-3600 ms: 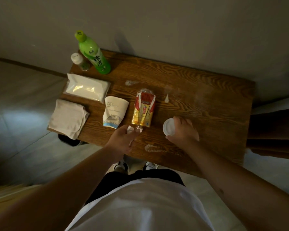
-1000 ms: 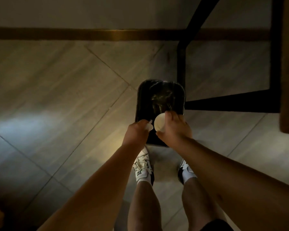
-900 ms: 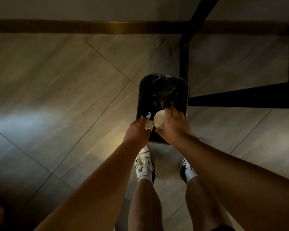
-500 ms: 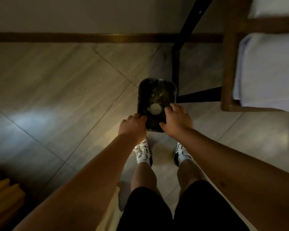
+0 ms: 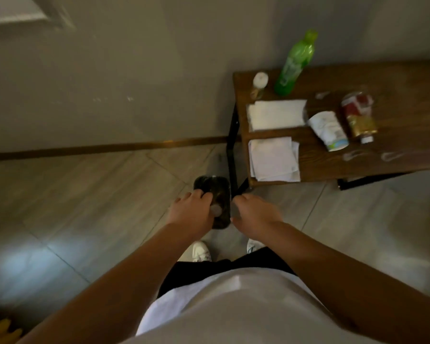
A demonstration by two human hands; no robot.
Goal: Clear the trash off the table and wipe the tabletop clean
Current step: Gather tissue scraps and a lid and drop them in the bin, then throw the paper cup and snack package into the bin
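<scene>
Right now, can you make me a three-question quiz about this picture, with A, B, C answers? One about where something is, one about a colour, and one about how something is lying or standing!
1. Where is the black bin?
A. On the table
B. On the floor by the table's corner leg
C. On a chair

2. What colour is the tall bottle at the back of the table?
A. Green
B. Blue
C. Orange

3. How is the paper cup?
A. Standing upright
B. Stacked inside another cup
C. Lying on its side

Answers:
1. B, the bin sits on the floor tiles beside the dark table leg, with the left hand and right hand above it.
2. A, its body and cap are bright green.
3. C, the cup lies tipped over on the wood next to the fallen red and gold bottle.
</scene>
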